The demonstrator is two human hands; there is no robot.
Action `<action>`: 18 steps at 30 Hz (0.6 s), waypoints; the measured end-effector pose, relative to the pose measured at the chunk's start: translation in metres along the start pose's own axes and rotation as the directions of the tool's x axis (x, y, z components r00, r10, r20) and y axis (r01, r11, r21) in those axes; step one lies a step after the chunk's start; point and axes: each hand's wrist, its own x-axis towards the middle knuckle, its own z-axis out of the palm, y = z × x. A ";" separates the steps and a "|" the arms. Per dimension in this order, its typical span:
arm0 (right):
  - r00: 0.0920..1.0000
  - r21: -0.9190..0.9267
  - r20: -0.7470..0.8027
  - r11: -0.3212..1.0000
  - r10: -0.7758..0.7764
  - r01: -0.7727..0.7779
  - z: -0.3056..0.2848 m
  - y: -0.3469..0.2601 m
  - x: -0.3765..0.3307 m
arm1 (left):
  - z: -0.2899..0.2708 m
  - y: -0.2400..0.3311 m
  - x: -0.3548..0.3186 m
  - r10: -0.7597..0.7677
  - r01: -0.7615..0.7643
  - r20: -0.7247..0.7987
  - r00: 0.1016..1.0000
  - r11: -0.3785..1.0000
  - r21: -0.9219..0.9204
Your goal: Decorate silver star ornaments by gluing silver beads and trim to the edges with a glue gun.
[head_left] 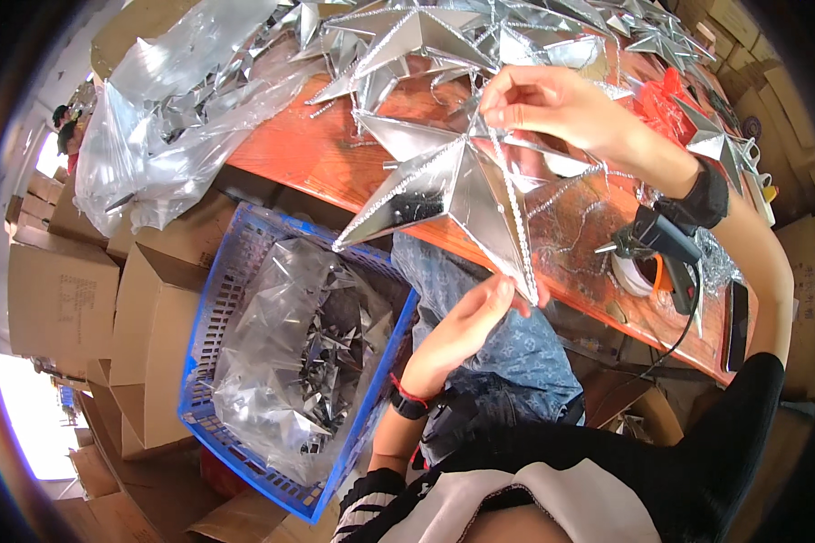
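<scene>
Star (469, 195), faintly printed carton (62, 303)

A glitter-trimmed silver five-pointed star (455, 185) tilts over the table's (294, 149) edge

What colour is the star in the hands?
Silver; the star shows best in the head view.

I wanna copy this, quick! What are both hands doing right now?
Left hand: closed, holding the lower tip of the silver star.
Right hand: closed, pinching near the star's top.
</scene>
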 end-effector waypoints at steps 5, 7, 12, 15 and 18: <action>0.999 0.112 0.023 0.993 0.027 -0.030 0.009 0.003 0.003 | -0.009 0.021 -0.015 0.094 -0.078 -0.015 0.995 0.892 0.445; 0.998 0.092 -0.004 0.994 0.059 -0.059 0.011 0.002 0.000 | -0.002 0.040 -0.013 0.371 -0.234 -0.034 0.928 0.650 0.723; 1.000 0.006 -0.004 1.000 0.000 0.000 0.014 0.011 0.005 | -0.007 0.061 -0.003 0.679 -0.194 0.192 0.709 -0.075 0.978; 1.000 -0.024 0.003 1.000 -0.004 0.004 0.016 0.008 0.006 | -0.014 0.065 0.009 0.638 -0.114 0.177 0.750 -0.139 0.984; 1.000 -0.065 0.001 0.998 -0.004 0.004 0.016 0.009 0.006 | -0.018 0.066 0.019 0.625 -0.089 0.179 0.760 -0.172 0.981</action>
